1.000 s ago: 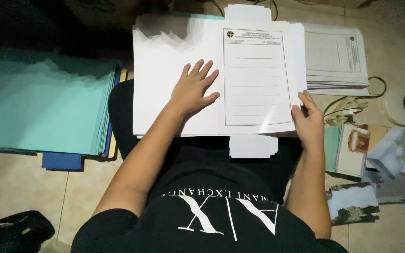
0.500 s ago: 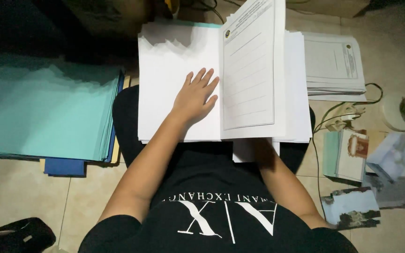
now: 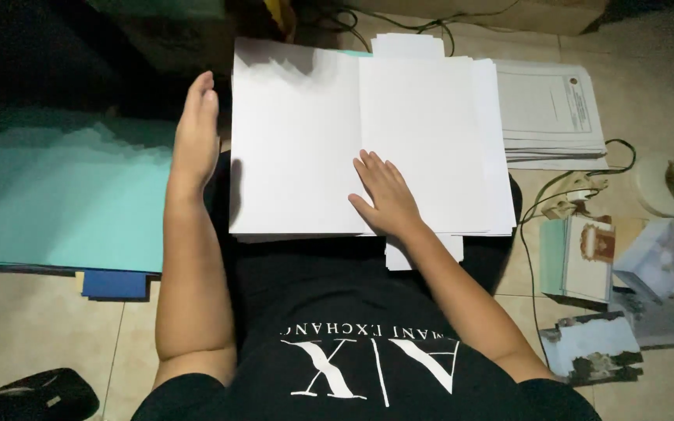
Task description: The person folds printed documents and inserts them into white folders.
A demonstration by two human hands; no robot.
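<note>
Two hands have swapped roles since half a second ago. Then the left hand lay flat on the blank page and a printed form sheet stood upright in mid-turn; now that sheet lies face down on the left, so I see only blank white. The left hand has come off the paper and hovers edge-on just beside the left edge of the white paper stack, its fingers straight, together and gripping nothing. The right hand now lies palm down on the stack near its lower middle, fingers spread and flat, pressing rather than clasping.

The stack rests across my lap, opened like a wide book: two blank pages side by side with a faint seam between them, more sheet edges showing at the right and bottom. On the tiled floor to the left lie teal sheets; to the upper right lies a pile of printed forms, just beside the stack.
</note>
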